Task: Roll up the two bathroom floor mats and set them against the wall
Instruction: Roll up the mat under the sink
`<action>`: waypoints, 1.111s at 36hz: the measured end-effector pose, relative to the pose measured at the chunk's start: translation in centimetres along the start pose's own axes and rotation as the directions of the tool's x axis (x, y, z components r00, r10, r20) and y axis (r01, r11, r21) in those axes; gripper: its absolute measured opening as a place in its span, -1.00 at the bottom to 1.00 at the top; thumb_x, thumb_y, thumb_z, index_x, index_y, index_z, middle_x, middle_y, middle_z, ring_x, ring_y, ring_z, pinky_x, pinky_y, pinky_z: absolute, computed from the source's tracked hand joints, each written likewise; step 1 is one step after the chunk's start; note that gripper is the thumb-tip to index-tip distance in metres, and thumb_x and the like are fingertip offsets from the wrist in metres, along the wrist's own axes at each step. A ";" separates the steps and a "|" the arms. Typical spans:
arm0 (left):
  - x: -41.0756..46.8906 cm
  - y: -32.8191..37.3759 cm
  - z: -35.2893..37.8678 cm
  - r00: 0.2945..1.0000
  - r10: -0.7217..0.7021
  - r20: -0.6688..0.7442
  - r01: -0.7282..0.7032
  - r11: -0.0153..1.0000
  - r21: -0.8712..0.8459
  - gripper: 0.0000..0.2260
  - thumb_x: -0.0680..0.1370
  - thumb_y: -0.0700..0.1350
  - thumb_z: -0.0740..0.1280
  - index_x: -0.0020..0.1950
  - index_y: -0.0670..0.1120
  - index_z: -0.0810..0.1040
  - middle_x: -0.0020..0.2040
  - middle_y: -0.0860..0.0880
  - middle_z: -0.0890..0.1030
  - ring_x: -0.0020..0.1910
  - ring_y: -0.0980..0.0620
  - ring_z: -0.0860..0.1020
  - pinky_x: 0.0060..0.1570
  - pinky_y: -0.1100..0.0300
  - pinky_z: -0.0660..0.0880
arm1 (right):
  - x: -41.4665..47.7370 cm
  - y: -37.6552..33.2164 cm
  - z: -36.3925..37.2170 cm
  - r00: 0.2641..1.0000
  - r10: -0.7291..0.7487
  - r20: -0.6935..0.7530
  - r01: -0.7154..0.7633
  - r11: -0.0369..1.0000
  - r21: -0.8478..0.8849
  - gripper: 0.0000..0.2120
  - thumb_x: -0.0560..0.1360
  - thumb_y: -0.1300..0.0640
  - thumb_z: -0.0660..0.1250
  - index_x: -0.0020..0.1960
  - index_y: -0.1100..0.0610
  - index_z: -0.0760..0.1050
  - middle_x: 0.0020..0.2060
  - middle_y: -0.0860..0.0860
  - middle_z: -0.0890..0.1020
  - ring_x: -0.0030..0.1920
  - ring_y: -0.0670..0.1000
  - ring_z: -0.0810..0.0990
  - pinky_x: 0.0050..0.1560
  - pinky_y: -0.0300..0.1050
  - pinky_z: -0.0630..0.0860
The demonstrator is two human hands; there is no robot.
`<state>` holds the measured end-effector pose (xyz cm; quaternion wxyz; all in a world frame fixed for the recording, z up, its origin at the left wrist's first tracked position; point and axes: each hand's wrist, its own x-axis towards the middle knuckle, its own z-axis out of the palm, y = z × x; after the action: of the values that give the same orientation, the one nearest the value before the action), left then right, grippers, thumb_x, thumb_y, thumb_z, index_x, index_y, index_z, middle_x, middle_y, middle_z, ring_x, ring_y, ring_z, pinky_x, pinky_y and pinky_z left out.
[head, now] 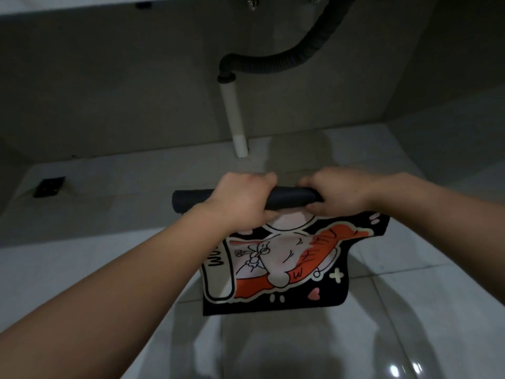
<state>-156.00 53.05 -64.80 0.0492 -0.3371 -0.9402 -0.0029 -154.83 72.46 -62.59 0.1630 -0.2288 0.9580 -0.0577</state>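
Note:
A black floor mat with an orange, pink and white cartoon print hangs in the air in the middle of the head view. Its top edge is wound into a dark roll; the unrolled part droops below, printed face toward me. My left hand grips the roll left of its middle. My right hand grips the roll's right end. Both hands are closed around the roll, held above the pale tiled floor. Only this one mat is in view.
A white drain pipe with a dark corrugated hose rises from the floor at the grey back wall. A dark square floor drain lies at the left. A side wall stands at the right.

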 end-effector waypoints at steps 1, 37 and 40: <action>0.1 -0.2 -0.3 0.998 -0.005 0.068 0.006 1.000 -0.016 -0.64 0.42 0.23 0.35 0.01 0.02 0.36 -0.13 0.02 0.52 -0.11 -0.05 0.54 -0.26 0.15 0.28 | 0.0 -0.2 0.2 0.998 -0.023 -0.051 0.019 0.997 -0.079 -0.88 0.46 0.01 0.31 -0.02 -0.07 0.42 -0.27 -0.08 0.51 -0.17 0.06 0.56 -0.25 -0.13 0.35; -0.7 -2.1 -0.8 0.942 -0.080 0.327 0.236 0.849 -0.472 -0.56 0.37 0.01 0.48 0.18 0.02 0.44 -0.02 0.00 0.59 -0.07 -0.02 0.56 -0.08 0.12 0.52 | -0.2 -1.8 0.8 0.902 -0.254 -0.349 0.072 0.886 -0.458 -0.80 0.49 0.02 0.21 0.08 0.05 0.38 -0.14 0.01 0.56 -0.19 0.10 0.57 -0.32 -0.08 0.30; -0.8 -2.1 0.0 0.947 -0.073 0.313 0.222 0.852 -0.474 -0.72 0.40 -0.06 0.43 0.08 -0.02 0.50 -0.10 -0.04 0.62 -0.11 -0.06 0.59 -0.10 0.06 0.55 | -0.3 -1.8 1.2 0.871 -0.306 -0.384 0.072 0.853 -0.516 -0.79 0.46 -0.01 0.25 0.04 0.07 0.42 -0.18 0.03 0.57 -0.26 0.09 0.56 -0.37 -0.10 0.30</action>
<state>-156.73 50.94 -64.78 -0.1758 -0.2614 -0.9270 -0.2034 -153.43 70.95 -63.33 -0.1343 -0.3383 0.9240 0.1168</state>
